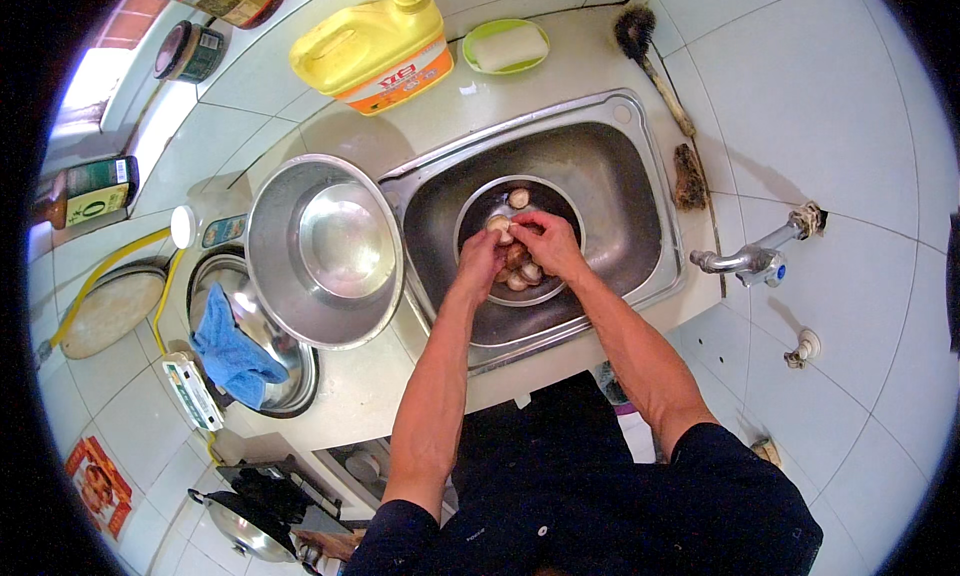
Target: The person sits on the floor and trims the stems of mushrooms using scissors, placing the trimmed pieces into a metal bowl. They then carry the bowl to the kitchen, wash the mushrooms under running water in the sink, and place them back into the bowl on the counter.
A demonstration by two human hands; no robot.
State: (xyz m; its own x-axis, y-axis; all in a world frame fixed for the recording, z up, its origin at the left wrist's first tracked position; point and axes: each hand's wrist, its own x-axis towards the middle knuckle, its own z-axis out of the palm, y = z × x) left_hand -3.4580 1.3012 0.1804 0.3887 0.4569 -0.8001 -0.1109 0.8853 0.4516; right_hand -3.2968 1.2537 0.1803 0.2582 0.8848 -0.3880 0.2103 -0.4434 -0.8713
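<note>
Both hands are over a round metal bowl (459,227) that stands in the stainless steel sink (626,201). My left hand (481,259) holds a pale mushroom (498,226), its underside turned partly up. The fingertips of my right hand (551,242) pinch the same mushroom at its right edge. Below the hands, several brown-capped mushrooms (529,273) lie in the bowl, some partly hidden by my fingers. Another mushroom (518,198) rests by itself near the bowl's far side.
A large metal basin (262,238) stands left of the sink. Beyond it lie a blue cloth (236,354) and a metal lid (300,381). A yellow detergent jug (375,47), a soap dish (470,50) and a brush (660,88) line the back. The tap (742,261) juts from the right wall.
</note>
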